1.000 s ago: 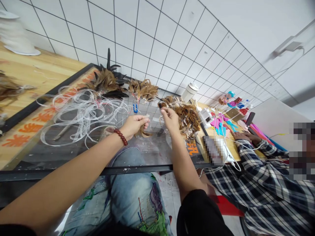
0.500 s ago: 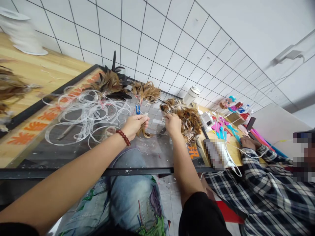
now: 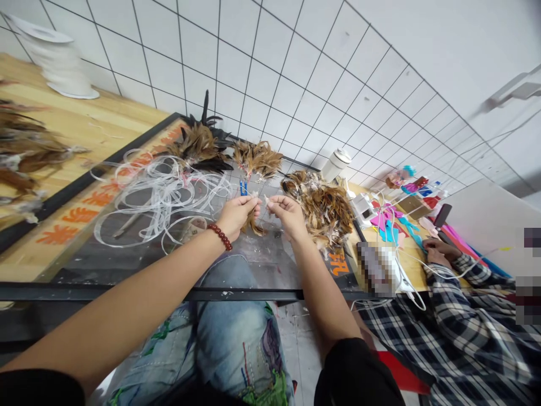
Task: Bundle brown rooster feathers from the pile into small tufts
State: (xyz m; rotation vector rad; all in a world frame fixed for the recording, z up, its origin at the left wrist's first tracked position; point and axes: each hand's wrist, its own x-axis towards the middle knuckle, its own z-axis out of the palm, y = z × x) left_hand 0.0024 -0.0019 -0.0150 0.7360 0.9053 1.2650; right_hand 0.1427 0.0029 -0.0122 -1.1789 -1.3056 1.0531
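My left hand [image 3: 237,217], with a bead bracelet on the wrist, is closed on a small bunch of brown feathers [image 3: 255,227]. The pale ends stick up past the fingertips and the brown tips hang below. Close beside it, my right hand [image 3: 288,215] pinches a small feather, of which only a whitish tip [image 3: 266,201] shows. Just behind the left hand lies a small blue-handled tool [image 3: 243,188]. A loose heap of brown feathers [image 3: 332,211] is right of my right hand. Farther back lie a brown feather bunch [image 3: 258,159] and a brown-and-black one [image 3: 199,144].
Tangled clear-white cord [image 3: 154,194] covers the mat's left part. A white spool [image 3: 63,65] and more feathers [image 3: 29,146] are at the left. Rightward are a white cup [image 3: 337,163], a phone [image 3: 374,268], cables, and a co-worker's plaid sleeve [image 3: 443,287]. A tiled wall [image 3: 253,67] rises behind.
My right hand has moved left, away from the feather heap, and now holds a pale tip close to my left hand. The left hand keeps its bunch. The view has shifted slightly.
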